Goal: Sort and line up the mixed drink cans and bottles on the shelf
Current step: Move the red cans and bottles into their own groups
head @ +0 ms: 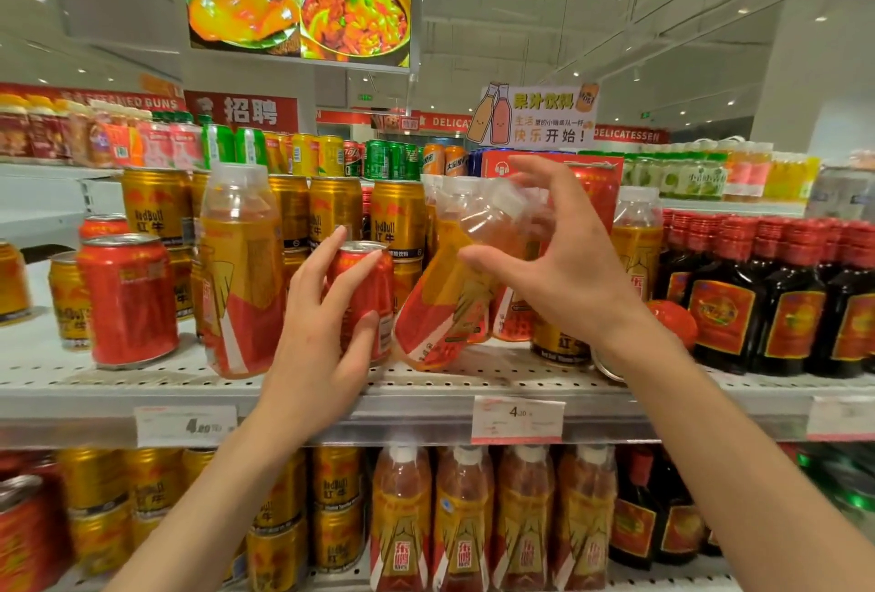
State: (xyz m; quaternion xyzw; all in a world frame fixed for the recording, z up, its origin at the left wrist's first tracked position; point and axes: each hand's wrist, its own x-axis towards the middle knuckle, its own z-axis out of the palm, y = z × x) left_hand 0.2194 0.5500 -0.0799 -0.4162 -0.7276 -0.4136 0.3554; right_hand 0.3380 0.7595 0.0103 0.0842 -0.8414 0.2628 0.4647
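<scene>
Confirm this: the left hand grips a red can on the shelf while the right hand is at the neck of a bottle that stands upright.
Not quite. The head view shows the bottle tilted, leaning to the right, not upright. The rest holds: the left hand grips the red can on the shelf, and the right hand is at the bottle's neck.

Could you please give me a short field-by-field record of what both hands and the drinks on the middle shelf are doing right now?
left hand: grips an upright red can
right hand: fingers spread beside the leaning bottle, grip not clear
leaning bottle: tilted right, base on the shelf
upright bottle: stands left of the held can
gold cans: stacked behind
dark bottles: lined up at right
</scene>
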